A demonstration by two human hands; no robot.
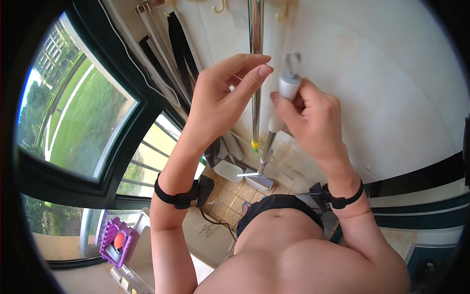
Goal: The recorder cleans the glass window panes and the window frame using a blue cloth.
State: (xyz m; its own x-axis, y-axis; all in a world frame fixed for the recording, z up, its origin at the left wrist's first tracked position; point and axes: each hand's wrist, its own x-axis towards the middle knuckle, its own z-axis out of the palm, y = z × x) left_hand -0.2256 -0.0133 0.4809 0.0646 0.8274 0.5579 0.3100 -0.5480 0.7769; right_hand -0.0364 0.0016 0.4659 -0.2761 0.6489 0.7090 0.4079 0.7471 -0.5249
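Note:
My right hand [314, 114] grips the white handle [289, 86] of a long-handled cleaning tool, with the thumb on its near side. A looped metal hook [293, 60], blurred, sticks up from the grey cap. Below the hand runs the tool's metal shaft [267, 147], slanting down to a flat white head [249, 175] near the floor. My left hand [231, 88] is raised to the left of the handle, apart from it. Its fingers are bent, the thumb and forefinger are separated, and nothing shows between them. Behind the left fingertips a chrome pole [256, 110] hangs along the wall.
Cream wall hooks [218, 6] line the top, one with a black strap [180, 47]. A pale basin [228, 170] and a grey tray [261, 182] sit on the tiled floor [227, 198]. Left are a dark-framed window [147, 101] and a purple basket [126, 253].

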